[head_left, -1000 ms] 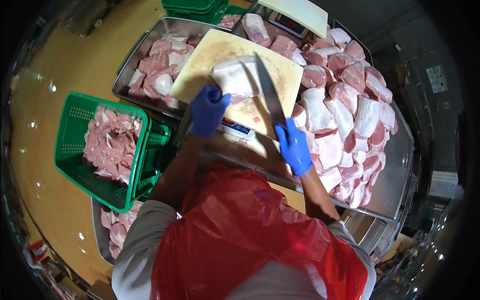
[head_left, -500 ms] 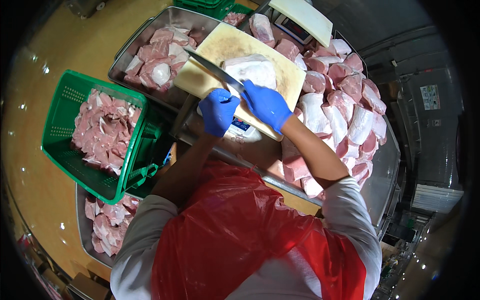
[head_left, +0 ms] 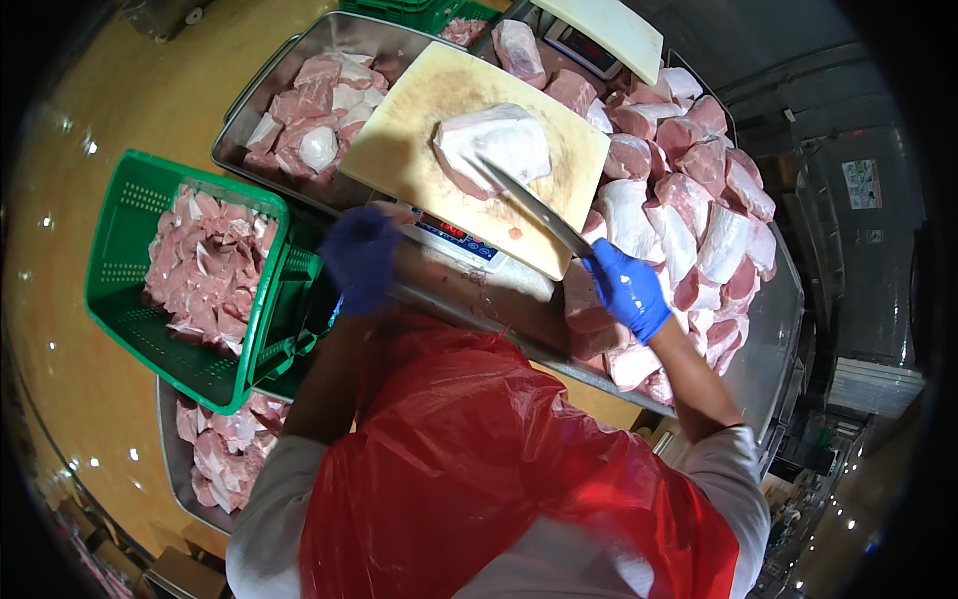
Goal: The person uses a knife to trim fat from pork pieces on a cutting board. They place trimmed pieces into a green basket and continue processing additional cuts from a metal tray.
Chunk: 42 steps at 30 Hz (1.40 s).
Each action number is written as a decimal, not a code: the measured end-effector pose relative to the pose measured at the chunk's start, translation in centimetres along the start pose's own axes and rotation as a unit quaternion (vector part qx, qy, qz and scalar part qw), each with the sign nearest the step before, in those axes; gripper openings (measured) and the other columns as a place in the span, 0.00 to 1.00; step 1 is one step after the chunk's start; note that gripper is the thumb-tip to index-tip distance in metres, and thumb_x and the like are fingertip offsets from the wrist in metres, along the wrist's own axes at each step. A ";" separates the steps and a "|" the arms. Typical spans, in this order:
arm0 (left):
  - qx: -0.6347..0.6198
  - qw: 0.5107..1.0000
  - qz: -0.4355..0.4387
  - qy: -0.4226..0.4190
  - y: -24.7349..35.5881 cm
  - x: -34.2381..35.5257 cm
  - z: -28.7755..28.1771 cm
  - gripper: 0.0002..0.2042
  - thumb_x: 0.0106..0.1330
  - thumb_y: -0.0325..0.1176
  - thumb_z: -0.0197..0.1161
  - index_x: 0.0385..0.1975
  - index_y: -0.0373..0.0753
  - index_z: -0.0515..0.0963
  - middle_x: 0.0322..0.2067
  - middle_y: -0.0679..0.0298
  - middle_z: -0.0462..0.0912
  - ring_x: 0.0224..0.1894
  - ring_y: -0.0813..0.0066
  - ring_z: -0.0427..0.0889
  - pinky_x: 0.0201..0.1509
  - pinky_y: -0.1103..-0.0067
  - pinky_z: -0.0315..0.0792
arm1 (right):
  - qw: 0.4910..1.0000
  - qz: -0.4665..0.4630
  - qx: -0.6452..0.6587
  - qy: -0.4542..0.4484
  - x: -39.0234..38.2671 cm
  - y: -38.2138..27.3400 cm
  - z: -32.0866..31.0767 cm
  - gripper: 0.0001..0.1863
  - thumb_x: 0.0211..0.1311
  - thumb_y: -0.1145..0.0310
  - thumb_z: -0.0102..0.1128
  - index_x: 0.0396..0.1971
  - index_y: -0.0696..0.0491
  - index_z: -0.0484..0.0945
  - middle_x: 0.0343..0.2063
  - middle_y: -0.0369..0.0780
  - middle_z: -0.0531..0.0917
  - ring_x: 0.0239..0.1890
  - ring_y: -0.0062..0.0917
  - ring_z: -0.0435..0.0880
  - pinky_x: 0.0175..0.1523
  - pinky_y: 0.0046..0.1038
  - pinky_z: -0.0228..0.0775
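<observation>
My right hand (head_left: 629, 287), in a blue glove, is closed round the handle of a long knife (head_left: 539, 212). The blade slants up and left across the cutting board (head_left: 399, 125), its tip over the pale, fat-covered chunk of meat (head_left: 496, 145). At the board's lower left, clear of that chunk, my gloved left hand (head_left: 361, 260) is smeared by motion. It hangs between the scale (head_left: 459, 243) and the green basket (head_left: 120, 270); its fingers cannot be made out. A small scrap (head_left: 515, 234) lies on the board near the blade.
Many large meat chunks (head_left: 689, 200) are piled to the right of the board. A metal tub (head_left: 261, 110) of cut pieces stands at the upper left. Trimmings (head_left: 212, 255) fill the basket. Below it sits another tub of meat (head_left: 225, 449). A second scale (head_left: 582, 52) is at the top.
My left hand has moved left and down off the board toward the basket. My right hand has swung right and down with the knife, uncovering the chunk.
</observation>
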<state>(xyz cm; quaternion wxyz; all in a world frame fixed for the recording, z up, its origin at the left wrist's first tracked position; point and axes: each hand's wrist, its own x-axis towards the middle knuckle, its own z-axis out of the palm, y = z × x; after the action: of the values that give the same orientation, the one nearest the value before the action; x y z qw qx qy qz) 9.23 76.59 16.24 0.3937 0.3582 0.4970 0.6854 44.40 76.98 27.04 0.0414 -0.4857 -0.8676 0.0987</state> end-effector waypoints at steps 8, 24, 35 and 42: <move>0.616 0.739 0.199 0.184 9.0 4.7 -16.3 0.11 0.58 0.25 0.67 0.40 0.31 0.81 0.34 0.56 0.82 0.38 0.60 0.81 0.49 0.68 0.74 | 0.845 0.266 0.427 0.182 2.9 -0.8 3.7 0.11 0.74 0.65 0.55 0.45 0.58 0.74 0.25 0.33 0.77 0.26 0.16 0.73 0.31 0.23 0.67; 0.197 0.944 0.162 -0.209 -6.1 21.0 8.6 0.28 0.57 0.25 0.58 0.61 0.32 0.70 0.44 0.54 0.81 0.44 0.74 0.80 0.47 0.79 0.75 | 0.715 0.085 0.691 0.058 8.1 -4.4 6.7 0.21 0.74 0.64 0.54 0.60 0.60 0.69 0.48 0.42 0.81 0.50 0.24 0.81 0.58 0.28 0.72; 0.329 0.869 0.344 -0.133 -2.1 1.7 8.3 0.16 0.58 0.27 0.69 0.45 0.38 0.74 0.35 0.53 0.78 0.37 0.53 0.80 0.42 0.66 0.76 | 0.965 0.121 0.202 0.117 5.3 -1.1 3.6 0.12 0.74 0.62 0.52 0.46 0.55 0.69 0.24 0.50 0.82 0.26 0.45 0.84 0.31 0.41 0.74; 0.349 0.872 0.335 -0.075 -5.0 0.4 7.8 0.13 0.56 0.24 0.67 0.38 0.43 0.71 0.31 0.57 0.76 0.33 0.53 0.80 0.36 0.64 0.75 | 0.984 -0.061 0.139 0.089 13.4 -4.4 4.0 0.13 0.72 0.60 0.52 0.47 0.52 0.68 0.27 0.48 0.85 0.31 0.50 0.83 0.36 0.47 0.74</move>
<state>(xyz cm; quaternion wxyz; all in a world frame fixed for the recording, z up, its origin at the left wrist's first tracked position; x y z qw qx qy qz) 16.85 81.07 13.43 0.0259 0.6678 0.5228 0.5291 33.03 85.57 23.77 0.1910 -0.4280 -0.8665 0.1719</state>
